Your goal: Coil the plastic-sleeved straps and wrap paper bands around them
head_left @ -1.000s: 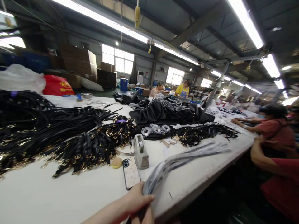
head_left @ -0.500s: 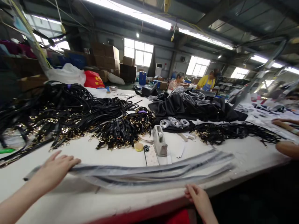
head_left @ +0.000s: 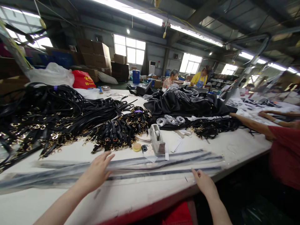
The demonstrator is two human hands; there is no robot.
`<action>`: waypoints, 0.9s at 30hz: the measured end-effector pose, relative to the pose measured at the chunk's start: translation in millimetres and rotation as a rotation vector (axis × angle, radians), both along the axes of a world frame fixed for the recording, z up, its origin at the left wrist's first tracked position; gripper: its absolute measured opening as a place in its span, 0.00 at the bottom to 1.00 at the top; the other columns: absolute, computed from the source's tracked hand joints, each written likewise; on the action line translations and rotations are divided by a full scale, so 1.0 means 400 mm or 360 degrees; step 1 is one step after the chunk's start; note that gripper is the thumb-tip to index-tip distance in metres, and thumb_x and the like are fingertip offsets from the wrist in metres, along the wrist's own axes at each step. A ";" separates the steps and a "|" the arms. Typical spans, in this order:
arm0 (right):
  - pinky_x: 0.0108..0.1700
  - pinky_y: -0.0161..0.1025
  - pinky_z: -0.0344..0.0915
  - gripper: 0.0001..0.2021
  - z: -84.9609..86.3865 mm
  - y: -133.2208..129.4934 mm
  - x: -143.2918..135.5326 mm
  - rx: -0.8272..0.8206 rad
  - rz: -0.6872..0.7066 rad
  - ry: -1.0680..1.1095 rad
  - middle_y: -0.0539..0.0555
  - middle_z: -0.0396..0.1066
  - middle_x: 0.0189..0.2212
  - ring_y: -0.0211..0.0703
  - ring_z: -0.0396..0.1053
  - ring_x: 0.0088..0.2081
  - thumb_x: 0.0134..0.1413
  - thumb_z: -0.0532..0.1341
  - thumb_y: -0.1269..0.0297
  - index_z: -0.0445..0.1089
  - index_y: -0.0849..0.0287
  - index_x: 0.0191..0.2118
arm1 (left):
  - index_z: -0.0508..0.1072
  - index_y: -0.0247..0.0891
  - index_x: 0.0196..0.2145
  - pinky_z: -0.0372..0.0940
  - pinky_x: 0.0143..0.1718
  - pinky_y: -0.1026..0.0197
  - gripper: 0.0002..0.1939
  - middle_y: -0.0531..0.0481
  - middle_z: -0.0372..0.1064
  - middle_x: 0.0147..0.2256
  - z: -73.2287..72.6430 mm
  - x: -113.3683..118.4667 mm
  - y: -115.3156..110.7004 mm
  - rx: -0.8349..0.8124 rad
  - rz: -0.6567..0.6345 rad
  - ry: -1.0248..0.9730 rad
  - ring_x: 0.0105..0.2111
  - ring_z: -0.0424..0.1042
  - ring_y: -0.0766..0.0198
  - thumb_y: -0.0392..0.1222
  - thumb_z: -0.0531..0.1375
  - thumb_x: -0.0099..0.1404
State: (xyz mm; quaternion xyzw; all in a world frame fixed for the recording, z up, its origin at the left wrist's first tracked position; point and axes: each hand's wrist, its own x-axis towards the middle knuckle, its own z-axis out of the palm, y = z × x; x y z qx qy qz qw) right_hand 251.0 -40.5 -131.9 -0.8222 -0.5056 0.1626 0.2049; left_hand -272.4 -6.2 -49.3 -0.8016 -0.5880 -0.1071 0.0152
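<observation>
Strips (head_left: 150, 174) in clear sleeves, under and between a person's two hands. Each strip is long, flat and narrow, with a dark core inside milky, creased film that shines where it wrinkles. The long axis runs left to right along the near edge of the table (head_left: 236, 148), rising slightly to the right; the right ends fan into separate tips beyond the right hand, while the left ends lie blurred to the left of the left hand. Left hand (head_left: 99, 172): above the strips, loosely spread, clasping nothing; whether the palm presses on the film cannot be told. Right hand (head_left: 203, 181): fingertips drawn together at the edge of the nearest strip; whether they pinch the film cannot be told. Beyond the left hand lie straps (head_left: 114, 134) of smooth black material with shiny gold-coloured buckles and clasps, in a tangled heap. Between the hands and farther off stand a blocky grey tape dispenser (head_left: 157, 140), a round yellow tape roll (head_left: 137, 147) and a phone (head_left: 147, 149), partly covered. Past the dispenser are coils (head_left: 170, 119) of pale grey cord. To the right of the right hand, a co-worker's red sleeve (head_left: 282, 147) and outstretched arm reach over the table
</observation>
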 end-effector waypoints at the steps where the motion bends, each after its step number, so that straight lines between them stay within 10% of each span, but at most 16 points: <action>1: 0.40 0.47 0.66 0.20 -0.001 -0.001 -0.006 -0.0022 0.0005 -0.0054 0.59 0.76 0.24 0.57 0.76 0.34 0.56 0.55 0.44 0.71 0.54 0.27 | 0.65 0.37 0.57 0.56 0.61 0.46 0.24 0.38 0.60 0.60 0.006 0.042 -0.005 -0.0015 -0.0083 -0.0100 0.60 0.60 0.49 0.42 0.54 0.63; 8: 0.37 0.52 0.68 0.31 0.011 -0.028 -0.016 -0.0020 -0.0174 -0.0333 0.67 0.75 0.24 0.61 0.75 0.30 0.57 0.49 0.36 0.74 0.61 0.28 | 0.67 0.44 0.55 0.58 0.61 0.47 0.21 0.44 0.60 0.60 0.051 0.240 -0.065 -0.0219 -0.0564 -0.0393 0.60 0.60 0.52 0.39 0.56 0.65; 14: 0.62 0.50 0.55 0.24 0.001 0.000 -0.058 0.0364 0.0219 -0.0580 0.66 0.64 0.59 0.58 0.60 0.61 0.60 0.54 0.54 0.65 0.64 0.57 | 0.69 0.43 0.52 0.60 0.60 0.47 0.19 0.44 0.62 0.58 0.064 0.326 -0.091 -0.0377 -0.0767 -0.0475 0.58 0.62 0.52 0.38 0.58 0.63; 22: 0.63 0.49 0.55 0.27 -0.066 -0.108 -0.088 0.0510 0.0673 -0.0581 0.58 0.66 0.58 0.52 0.60 0.61 0.48 0.56 0.70 0.66 0.60 0.57 | 0.71 0.41 0.50 0.62 0.57 0.49 0.18 0.43 0.66 0.53 0.058 0.354 -0.101 -0.0515 -0.0832 -0.0505 0.53 0.66 0.52 0.38 0.58 0.62; 27: 0.62 0.55 0.54 0.22 -0.045 -0.160 -0.048 0.0747 0.0588 -0.0729 0.54 0.74 0.35 0.51 0.71 0.42 0.42 0.53 0.80 0.73 0.55 0.42 | 0.73 0.40 0.49 0.62 0.56 0.50 0.17 0.43 0.67 0.52 0.059 0.363 -0.101 -0.0607 -0.0857 -0.0524 0.52 0.66 0.52 0.40 0.60 0.60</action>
